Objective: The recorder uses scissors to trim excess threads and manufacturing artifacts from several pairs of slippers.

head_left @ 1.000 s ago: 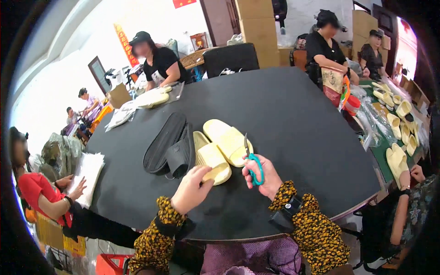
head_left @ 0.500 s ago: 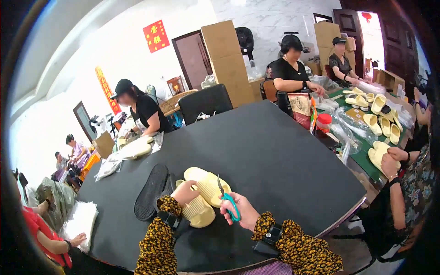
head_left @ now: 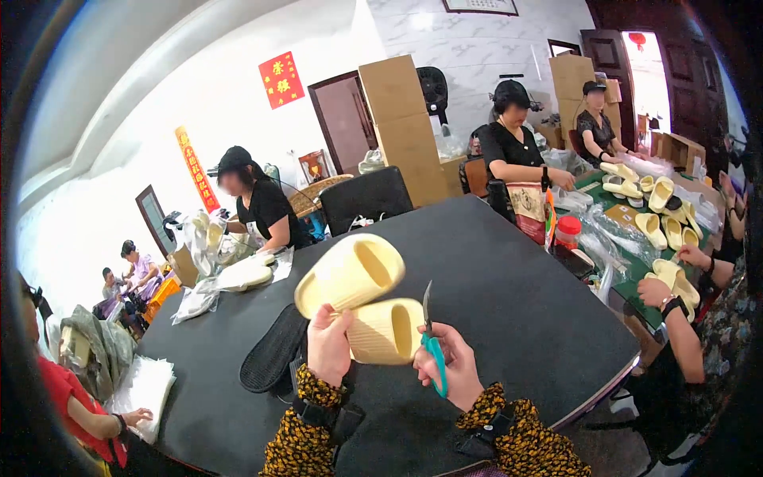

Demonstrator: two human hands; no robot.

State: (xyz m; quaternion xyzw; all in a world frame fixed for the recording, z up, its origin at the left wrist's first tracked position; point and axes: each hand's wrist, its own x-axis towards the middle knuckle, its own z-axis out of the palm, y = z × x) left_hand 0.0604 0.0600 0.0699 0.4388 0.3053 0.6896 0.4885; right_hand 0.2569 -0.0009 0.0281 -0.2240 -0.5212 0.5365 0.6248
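My left hand (head_left: 328, 347) is closed on a pair of pale yellow slippers, lifted above the dark table. The upper slipper (head_left: 340, 274) lies tilted over the lower slipper (head_left: 380, 332), with the foot openings toward the right. In my right hand (head_left: 456, 362) is a pair of small scissors (head_left: 434, 350) with teal handles; the fingers are wrapped round the handles and the blades point up, just right of the lower slipper. A black sole-shaped piece (head_left: 273, 350) lies on the table left of my left hand, partly over another dark piece beneath.
The black table (head_left: 509, 310) fills the middle. Across it a person (head_left: 266, 203) handles bagged slippers (head_left: 245, 276). White plastic bags (head_left: 147, 397) lie at the near left by another person's hand. Right, a green table (head_left: 636, 290) holds several yellow slippers, with people around it.
My left hand has raised the pair of slippers off the table and turned them. My right hand moved slightly right with the scissors. The view has shifted a little.
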